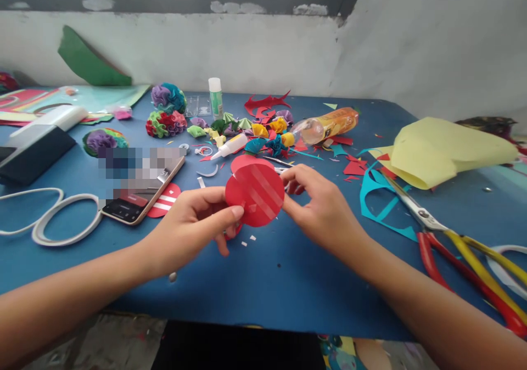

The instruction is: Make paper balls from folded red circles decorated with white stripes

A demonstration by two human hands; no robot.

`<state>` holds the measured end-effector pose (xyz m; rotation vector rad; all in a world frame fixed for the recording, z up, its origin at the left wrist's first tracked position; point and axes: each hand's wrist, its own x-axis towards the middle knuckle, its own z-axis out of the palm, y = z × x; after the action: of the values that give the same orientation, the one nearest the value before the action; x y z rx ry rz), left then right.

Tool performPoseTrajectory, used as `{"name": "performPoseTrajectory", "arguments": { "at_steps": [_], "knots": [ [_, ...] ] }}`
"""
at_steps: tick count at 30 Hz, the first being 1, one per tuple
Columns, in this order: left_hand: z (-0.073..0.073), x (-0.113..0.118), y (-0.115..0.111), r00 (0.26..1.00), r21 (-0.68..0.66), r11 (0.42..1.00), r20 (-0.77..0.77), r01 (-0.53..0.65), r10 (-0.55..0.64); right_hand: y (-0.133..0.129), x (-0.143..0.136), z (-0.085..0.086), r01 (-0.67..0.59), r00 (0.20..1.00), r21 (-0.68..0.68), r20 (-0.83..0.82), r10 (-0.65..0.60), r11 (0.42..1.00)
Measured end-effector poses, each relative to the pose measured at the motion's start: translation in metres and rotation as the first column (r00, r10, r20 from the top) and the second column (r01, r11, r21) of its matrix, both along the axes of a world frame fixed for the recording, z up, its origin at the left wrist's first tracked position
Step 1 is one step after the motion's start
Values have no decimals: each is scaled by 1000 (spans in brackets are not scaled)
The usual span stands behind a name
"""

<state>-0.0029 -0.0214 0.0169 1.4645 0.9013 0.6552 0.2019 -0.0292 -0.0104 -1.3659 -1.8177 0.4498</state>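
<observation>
My left hand (193,222) pinches a round red paper piece (254,194) between thumb and fingers at its lower left edge. Pale slanted strips cross the paper's face, and another red rounded edge shows behind its top. On the opposite side, the curled fingers of my right hand (319,200) close at the right edge of the paper; its fingertips are partly hidden. Just beyond that hand lie thin metal blades (280,163), whose other end I cannot make out. Left of my left hand, a similar red piece with white strips (167,201) lies partly under a phone (144,194).
Large scissors (428,222) with red and yellow handles lie at right, beside blue paper scraps (370,200) and yellow paper (444,150). Behind my hands are a plastic bottle (325,127), a glue stick (215,98) and paper flowers (167,123). White ribbon rolls (68,220) lie at left.
</observation>
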Motion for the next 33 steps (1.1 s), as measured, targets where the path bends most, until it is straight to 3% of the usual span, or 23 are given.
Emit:
{"name": "performPoseTrajectory", "arguments": {
  "at_steps": [3, 6, 8, 11, 14, 18, 22, 25, 29, 33],
  "knots": [
    [-4, -2, 2, 998, -52, 999, 54, -9, 12, 2, -3, -5, -112, 974, -132, -209, 83, 985],
    [-5, -3, 2, 998, -50, 998, 52, -35, 37, 1, -6, -5, -312, 816, -202, -558, 153, 928],
    [-6, -3, 2, 999, -51, 998, 33, -42, 43, 0, -7, -4, -354, 726, -188, -673, 142, 916],
    [-6, -4, 3, 999, -98, 995, 48, -19, 24, -3, -7, -1, -329, 694, -191, -713, 100, 925],
    [-5, -5, 8, 998, -81, 996, 49, -34, 38, -5, -8, 1, -274, 713, -198, -699, 61, 941],
    [-1, -7, 16, 993, 145, 983, -18, -113, 117, -7, -11, 2, -189, 774, -200, -633, 21, 961],
    [9, -12, 23, 983, 407, 909, -108, -95, 151, -10, -13, 3, -120, 841, -112, -540, 40, 986],
    [22, -19, 28, 975, 648, 761, -192, 39, 114, -11, -12, 7, -106, 924, 135, -352, 147, 985],
    [34, -36, 34, 919, 856, 355, -392, 377, -31, -7, -8, 11, -265, 961, 429, 46, 272, 864],
    [20, -57, 44, 870, 870, 0, -492, 492, 35, 6, -3, 2, -436, 894, 545, 353, 276, 717]
  ]
}}
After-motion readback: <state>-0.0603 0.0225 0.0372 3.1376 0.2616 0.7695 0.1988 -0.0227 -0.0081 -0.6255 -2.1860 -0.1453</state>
